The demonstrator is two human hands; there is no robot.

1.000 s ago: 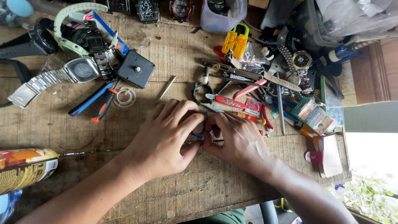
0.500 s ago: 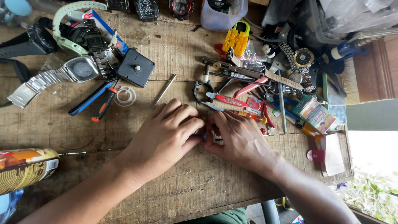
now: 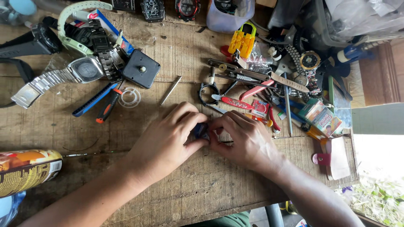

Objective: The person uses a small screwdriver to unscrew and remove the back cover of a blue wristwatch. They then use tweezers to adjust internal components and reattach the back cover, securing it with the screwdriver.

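My left hand (image 3: 170,141) and my right hand (image 3: 242,136) meet at the middle of a worn wooden workbench (image 3: 176,54). Both pinch a small blue object (image 3: 201,130) between their fingertips; most of it is hidden by the fingers, so I cannot tell what it is. A thin metal shaft (image 3: 227,142) pokes out under my right thumb. Just beyond my fingers lie red-handled pliers (image 3: 235,102) and a black ring-shaped part (image 3: 208,93).
Wristwatches, among them a steel-band one (image 3: 63,75), lie at the far left beside a black square clock movement (image 3: 141,68). Also here: a red-and-black screwdriver (image 3: 107,106), a blue strip tool (image 3: 94,98), a yellow tool (image 3: 242,40), small boxes (image 3: 322,117), and a spray can (image 3: 25,170).
Both hands stay pressed together on the small object, with only slight finger shifts. The view has moved a little.
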